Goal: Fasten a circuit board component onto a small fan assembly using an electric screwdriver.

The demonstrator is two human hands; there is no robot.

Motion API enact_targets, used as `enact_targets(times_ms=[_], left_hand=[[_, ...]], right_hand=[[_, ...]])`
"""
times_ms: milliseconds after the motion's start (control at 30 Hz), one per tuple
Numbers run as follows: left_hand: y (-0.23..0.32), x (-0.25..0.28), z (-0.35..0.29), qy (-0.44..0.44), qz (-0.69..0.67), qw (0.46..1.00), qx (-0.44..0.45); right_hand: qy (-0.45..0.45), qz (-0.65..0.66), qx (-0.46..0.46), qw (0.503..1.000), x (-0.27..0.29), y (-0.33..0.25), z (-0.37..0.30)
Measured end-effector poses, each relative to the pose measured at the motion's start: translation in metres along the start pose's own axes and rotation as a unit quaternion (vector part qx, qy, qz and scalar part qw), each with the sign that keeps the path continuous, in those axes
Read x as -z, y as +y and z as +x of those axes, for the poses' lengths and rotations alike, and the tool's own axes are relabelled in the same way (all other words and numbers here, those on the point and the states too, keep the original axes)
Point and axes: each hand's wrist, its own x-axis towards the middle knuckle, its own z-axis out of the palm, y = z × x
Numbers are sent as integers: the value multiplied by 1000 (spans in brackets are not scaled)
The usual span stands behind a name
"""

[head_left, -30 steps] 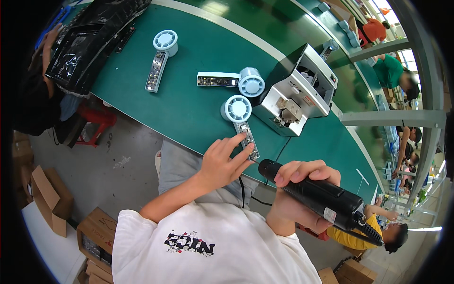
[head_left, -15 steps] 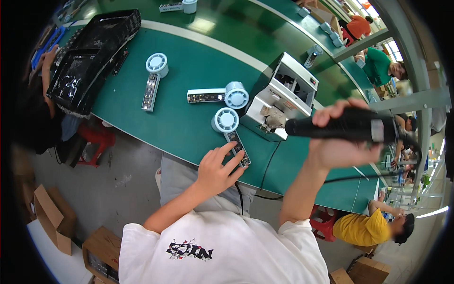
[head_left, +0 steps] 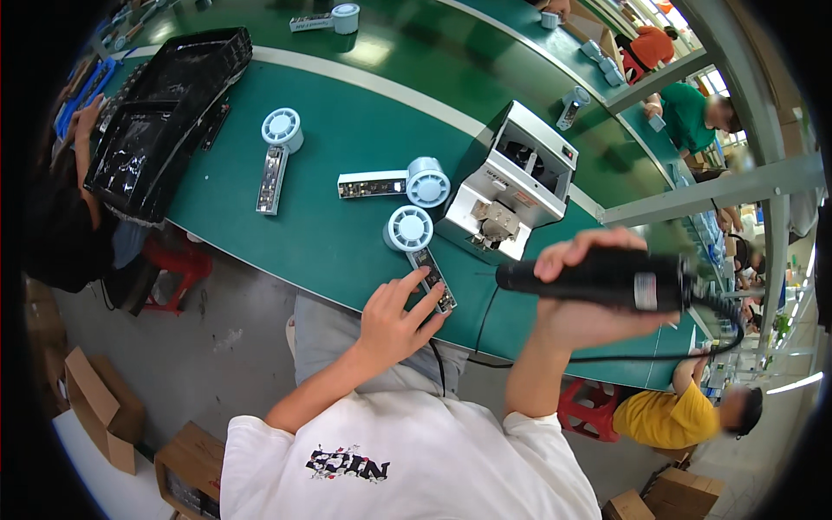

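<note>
My left hand (head_left: 390,321) holds the open handle of a pale blue handheld fan (head_left: 409,229) by the table's near edge. Its fingertips press on the handle, where a circuit board shows. My right hand (head_left: 576,322) is wrapped round a black electric screwdriver (head_left: 607,279), held roughly level above the table. The driver's thin bit points left, toward the fan but apart from it. Beyond the driver stands a silver and black screw feeder (head_left: 507,186). A second fan (head_left: 373,185) lies left of the feeder, and a third fan (head_left: 274,178) lies farther left.
A black plastic tray (head_left: 143,156) lies at the table's left end, beside another person's arm (head_left: 87,147). More fans (head_left: 345,19) sit on the green belt beyond. The driver's cable (head_left: 607,357) trails over the table. A metal frame (head_left: 711,198) rises at right; a person in yellow (head_left: 667,412) sits nearby.
My right hand has brought the screwdriver left and nearer to me, away from the screw feeder's front. My left hand stays on the same fan.
</note>
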Motion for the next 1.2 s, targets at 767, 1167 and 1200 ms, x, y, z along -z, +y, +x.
enact_targets(times_ms=[767, 1167, 1200], left_hand=[[-2, -3, -1, 10, 0, 1000, -2], [-1, -4, -1, 8, -12, 1000, 9], [-1, -4, -1, 6, -11, 1000, 10]], right_hand=[[-46, 7, 1, 999, 21, -1, -46], [-73, -12, 15, 997, 22, 3, -45], [-72, -12, 14, 997, 22, 3, -45]])
